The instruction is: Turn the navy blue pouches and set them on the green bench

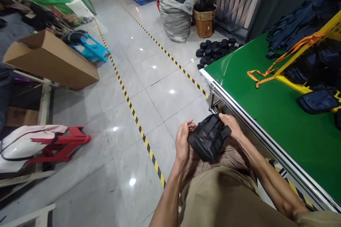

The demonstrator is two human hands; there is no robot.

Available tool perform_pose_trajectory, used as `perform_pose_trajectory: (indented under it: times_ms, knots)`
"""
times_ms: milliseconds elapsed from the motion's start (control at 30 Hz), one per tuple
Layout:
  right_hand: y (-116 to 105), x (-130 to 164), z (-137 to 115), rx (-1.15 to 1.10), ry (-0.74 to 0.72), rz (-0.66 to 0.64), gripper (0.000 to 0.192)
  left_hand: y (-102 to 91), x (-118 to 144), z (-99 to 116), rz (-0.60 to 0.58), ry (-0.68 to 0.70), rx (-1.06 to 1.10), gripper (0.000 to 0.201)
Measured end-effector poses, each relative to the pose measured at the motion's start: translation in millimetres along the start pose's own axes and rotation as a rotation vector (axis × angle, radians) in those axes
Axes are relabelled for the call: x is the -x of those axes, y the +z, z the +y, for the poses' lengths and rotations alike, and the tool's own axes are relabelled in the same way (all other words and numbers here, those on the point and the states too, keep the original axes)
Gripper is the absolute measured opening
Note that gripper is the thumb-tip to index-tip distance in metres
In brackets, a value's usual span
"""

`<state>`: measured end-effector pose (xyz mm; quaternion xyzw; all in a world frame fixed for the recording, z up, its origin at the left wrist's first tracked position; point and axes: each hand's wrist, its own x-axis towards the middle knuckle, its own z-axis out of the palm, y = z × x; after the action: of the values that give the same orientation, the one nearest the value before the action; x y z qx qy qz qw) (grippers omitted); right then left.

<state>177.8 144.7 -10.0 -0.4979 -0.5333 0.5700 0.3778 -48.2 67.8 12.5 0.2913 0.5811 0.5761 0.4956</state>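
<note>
A small black bag (205,140) with straps or flaps on top is held tilted above my lap. My right hand (231,126) is closed on its upper right edge, thumb on top, near a strap end. Along the bag's left side lies my left hand (183,140), cupped with the palm toward it. Its fingers are loosely curled and apart, with the tips standing free beside the upper left edge. The bag's underside is hidden from me. Beneath it, a brownish patterned cloth (195,165) covers my lap.
To my right runs a green-topped table (247,103) with a metal edge, bearing a yellow crate (293,84), an orange strap (262,74) and dark pouches. Black items (213,51) lie on the floor by a full sack (174,17). A red stool (71,142) and cardboard box (58,60) are left.
</note>
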Motion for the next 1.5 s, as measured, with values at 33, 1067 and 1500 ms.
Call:
perform_pose_trajectory:
  times_ms: [33,1067,1500]
  knots:
    - [-3.6,-0.7,-9.3,0.024,-0.020,-0.087,0.076,-5.1,-0.7,15.1,-0.069,0.038,-0.026,0.050]
    - [-42.4,94.8,5.1,0.305,-0.078,-0.379,0.038,17.5,61.4,-27.7,-0.480,-0.409,-0.022,0.046]
    - [-38.7,114.6,5.3,-0.084,0.283,-0.360,0.039,-3.6,51.2,-26.0,-0.247,-0.644,0.435,0.053]
